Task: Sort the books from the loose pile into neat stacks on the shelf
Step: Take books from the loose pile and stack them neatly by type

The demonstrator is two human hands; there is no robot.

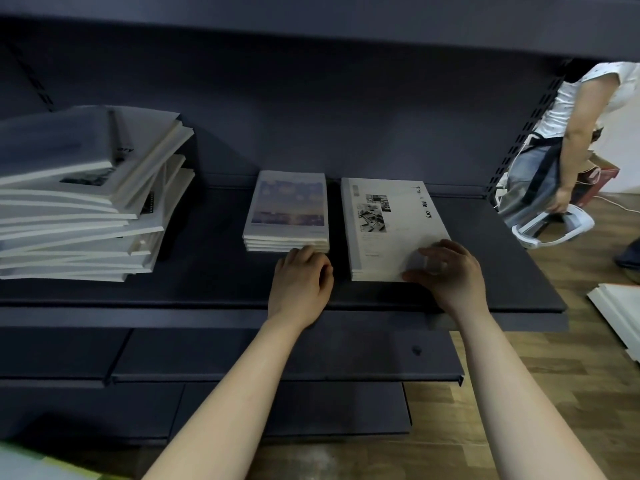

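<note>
On the dark shelf (214, 278) a tall, untidy pile of white books (86, 209) leans at the left. In the middle lies a small neat stack with a sky photo on its cover (287, 209). Right of it is a neat stack of larger grey books with black lettering (388, 223). My left hand (301, 282) rests on the shelf with curled fingers, touching the front edge of the sky stack. My right hand (450, 268) lies spread on the near right corner of the grey stack, thumb against its front edge.
Another shelf board runs overhead, and lower shelves (277, 355) jut out below. At the right a person (568, 140) stands on the wooden floor holding a white object (550, 230). White boards (620, 313) lie on the floor at the far right.
</note>
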